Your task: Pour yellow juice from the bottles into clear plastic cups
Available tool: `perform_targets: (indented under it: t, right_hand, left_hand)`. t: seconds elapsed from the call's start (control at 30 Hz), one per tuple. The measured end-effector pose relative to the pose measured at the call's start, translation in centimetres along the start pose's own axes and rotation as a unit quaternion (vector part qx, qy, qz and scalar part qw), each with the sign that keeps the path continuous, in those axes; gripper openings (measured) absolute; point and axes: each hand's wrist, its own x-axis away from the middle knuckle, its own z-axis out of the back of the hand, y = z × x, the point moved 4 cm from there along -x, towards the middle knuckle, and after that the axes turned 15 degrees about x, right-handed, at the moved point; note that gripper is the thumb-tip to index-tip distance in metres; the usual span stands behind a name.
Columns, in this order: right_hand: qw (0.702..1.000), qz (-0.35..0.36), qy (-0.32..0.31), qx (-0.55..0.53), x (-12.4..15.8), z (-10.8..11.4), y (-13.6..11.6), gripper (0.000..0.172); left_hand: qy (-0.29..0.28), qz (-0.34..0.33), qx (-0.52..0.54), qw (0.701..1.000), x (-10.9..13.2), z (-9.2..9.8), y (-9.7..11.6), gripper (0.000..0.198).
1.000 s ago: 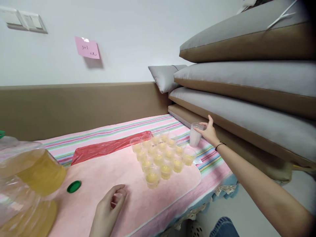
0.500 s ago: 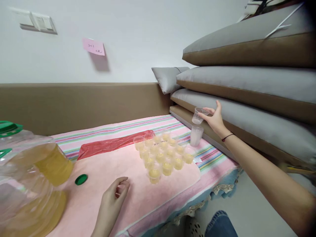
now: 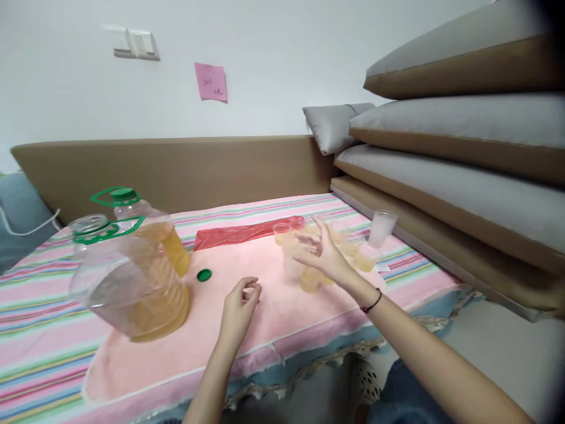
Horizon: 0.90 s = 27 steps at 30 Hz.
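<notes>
My right hand (image 3: 324, 256) grips a clear plastic cup (image 3: 291, 259), blurred by motion, between thumb and fingers. It is over the left side of a group of clear cups (image 3: 310, 281) holding yellow liquid, and it hides several of them. My left hand (image 3: 241, 299) rests on the pink mat, its fingers loosely curled and slightly apart with nothing in them. Left of it stands a big clear jug (image 3: 145, 294) of yellow liquid, uncapped, with a green handle. A loose green cap (image 3: 204, 275) lies between the jug and my left hand.
A second jug (image 3: 170, 235) with a green lid stands behind the first. A stack of nested cups (image 3: 382, 228) is at the back right, beside piled grey-brown cushions (image 3: 454, 171). A red plastic bag (image 3: 238, 234) lies behind the mat (image 3: 176, 365). A pink note (image 3: 210, 82) is on the wall.
My right hand has carried the cup from above the nested stack leftward to the filled cups. My left hand keeps its curled pose on the mat. The view has turned left, showing more of the jugs.
</notes>
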Motion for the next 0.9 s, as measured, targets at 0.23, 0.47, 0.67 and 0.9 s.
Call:
perform_targets:
  t: [0.23, 0.47, 0.67, 0.9]
  right_hand:
    - [0.999, -0.009, -0.026, 0.021, 3.9, -8.3, 3.7, 0.106]
    - [0.997, -0.011, -0.011, 0.074, 5.2, -8.7, 6.0, 0.101]
    - [0.996, -0.013, -0.006, 0.084, 5.6, -8.2, 6.0, 0.1]
    - [0.997, 0.051, 0.033, 0.051, 5.2, -7.6, -0.1, 0.087]
  left_hand:
    - [0.006, 0.012, -0.001, 1.0, 1.6, 2.2, -0.6, 0.035]
    - [0.017, 0.009, -0.004, 1.0, 2.9, 4.1, -0.8, 0.032]
    - [0.034, -0.01, -0.006, 0.999, 3.1, 5.2, -0.7, 0.028]
    - [0.136, -0.11, -0.036, 0.984, 4.1, 6.8, 2.1, 0.02]
